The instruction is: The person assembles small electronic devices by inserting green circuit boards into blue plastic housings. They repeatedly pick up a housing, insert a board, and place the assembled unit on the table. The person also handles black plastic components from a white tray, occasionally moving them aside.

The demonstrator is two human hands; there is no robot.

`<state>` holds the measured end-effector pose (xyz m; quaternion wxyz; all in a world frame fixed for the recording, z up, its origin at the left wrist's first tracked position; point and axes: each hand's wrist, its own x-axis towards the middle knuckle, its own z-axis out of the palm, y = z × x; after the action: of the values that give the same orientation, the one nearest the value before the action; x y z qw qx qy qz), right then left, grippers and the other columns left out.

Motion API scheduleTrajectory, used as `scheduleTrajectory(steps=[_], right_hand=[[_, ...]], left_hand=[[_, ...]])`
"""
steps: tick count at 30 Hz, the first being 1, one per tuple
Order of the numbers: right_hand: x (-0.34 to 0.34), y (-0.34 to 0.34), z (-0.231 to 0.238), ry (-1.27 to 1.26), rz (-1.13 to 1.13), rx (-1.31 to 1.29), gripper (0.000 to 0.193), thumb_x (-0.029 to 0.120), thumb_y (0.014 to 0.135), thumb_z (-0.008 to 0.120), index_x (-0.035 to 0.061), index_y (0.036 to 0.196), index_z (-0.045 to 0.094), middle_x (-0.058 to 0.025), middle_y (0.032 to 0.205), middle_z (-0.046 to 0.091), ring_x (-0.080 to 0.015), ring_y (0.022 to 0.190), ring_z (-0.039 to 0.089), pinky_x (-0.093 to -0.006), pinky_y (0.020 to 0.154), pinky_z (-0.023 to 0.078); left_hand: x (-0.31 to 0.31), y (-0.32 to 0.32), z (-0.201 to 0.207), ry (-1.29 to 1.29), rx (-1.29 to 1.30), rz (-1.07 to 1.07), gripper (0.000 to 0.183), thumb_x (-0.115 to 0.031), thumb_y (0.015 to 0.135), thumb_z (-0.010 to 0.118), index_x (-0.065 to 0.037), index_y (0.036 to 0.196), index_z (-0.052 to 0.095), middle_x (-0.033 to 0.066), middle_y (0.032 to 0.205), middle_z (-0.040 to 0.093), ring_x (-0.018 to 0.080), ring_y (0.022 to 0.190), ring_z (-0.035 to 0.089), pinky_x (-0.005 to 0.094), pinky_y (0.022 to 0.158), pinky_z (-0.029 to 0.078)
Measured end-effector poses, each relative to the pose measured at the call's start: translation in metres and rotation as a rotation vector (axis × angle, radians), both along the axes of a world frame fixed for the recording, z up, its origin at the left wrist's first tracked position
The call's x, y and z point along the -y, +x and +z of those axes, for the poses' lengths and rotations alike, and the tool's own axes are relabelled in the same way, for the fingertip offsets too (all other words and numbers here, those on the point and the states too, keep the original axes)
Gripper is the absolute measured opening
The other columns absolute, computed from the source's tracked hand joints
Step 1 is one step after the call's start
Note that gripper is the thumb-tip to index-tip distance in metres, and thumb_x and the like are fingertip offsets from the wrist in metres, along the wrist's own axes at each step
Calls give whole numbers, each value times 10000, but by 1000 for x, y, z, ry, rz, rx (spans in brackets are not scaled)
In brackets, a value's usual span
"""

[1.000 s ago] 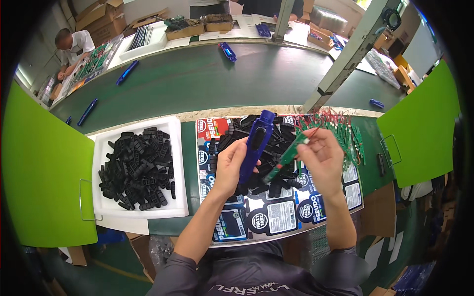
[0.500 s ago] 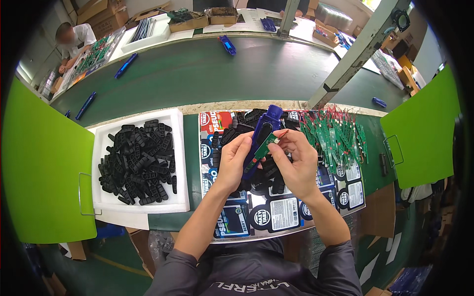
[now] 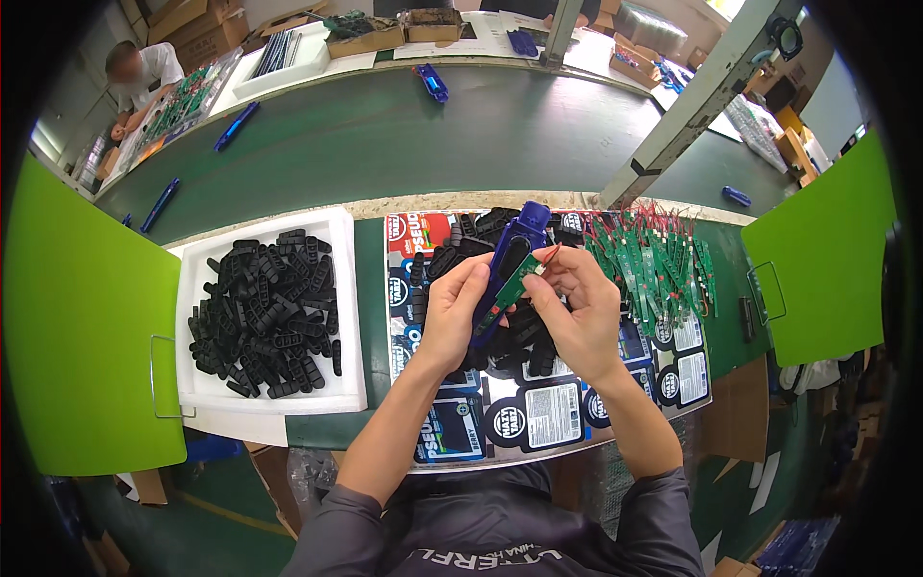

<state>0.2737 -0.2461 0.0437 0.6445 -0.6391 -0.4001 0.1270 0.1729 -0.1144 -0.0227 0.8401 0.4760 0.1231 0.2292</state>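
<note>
My left hand (image 3: 456,313) is closed around a long blue plastic housing (image 3: 526,231), which is tilted with its top end away from me. A black oval part (image 3: 512,258) sits in the housing. Between the fingers of my right hand (image 3: 583,313) is a narrow green circuit board (image 3: 511,288) with a white connector and red wire at its upper end. The board lies slantwise against the housing's open side. Beneath my hands several black rubber button pads (image 3: 524,337) are spread on a printed sheet (image 3: 538,409).
Left stands a white foam tray (image 3: 358,317) heaped with black pads (image 3: 264,308). Green boards with red wires (image 3: 659,264) are piled at right. Behind, a green conveyor belt (image 3: 346,144) carries blue housings (image 3: 433,85). A metal post (image 3: 692,115) and green panels (image 3: 817,260) flank me. A person (image 3: 144,77) sits far left.
The circuit board has turned slightly more upright against the blue housing, with my right fingers shifting a little. On the belt, the blue housings have moved slightly left.
</note>
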Motion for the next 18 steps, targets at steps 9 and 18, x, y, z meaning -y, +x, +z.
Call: scheduleTrajectory(steps=[9,18], right_hand=[[-7,3,6,-111,-188,479,315,-12,882,792,13,1185,711,-57,961,558,-138,770,532,-300,673,474],[-15,-1,-7,-35,-293,436,424,-23,872,796,40,1259,634,-53,1016,503,-133,799,516,-293,683,468]], left_hand=[[1,0,-3,-20,-9,-25,404,-278,1144,526,11,1404,637,77,1048,743,131,831,723,279,690,608],[6,-1,-3,70,24,-20,370,-186,1103,603,26,1406,623,64,1089,732,110,860,700,268,693,585]])
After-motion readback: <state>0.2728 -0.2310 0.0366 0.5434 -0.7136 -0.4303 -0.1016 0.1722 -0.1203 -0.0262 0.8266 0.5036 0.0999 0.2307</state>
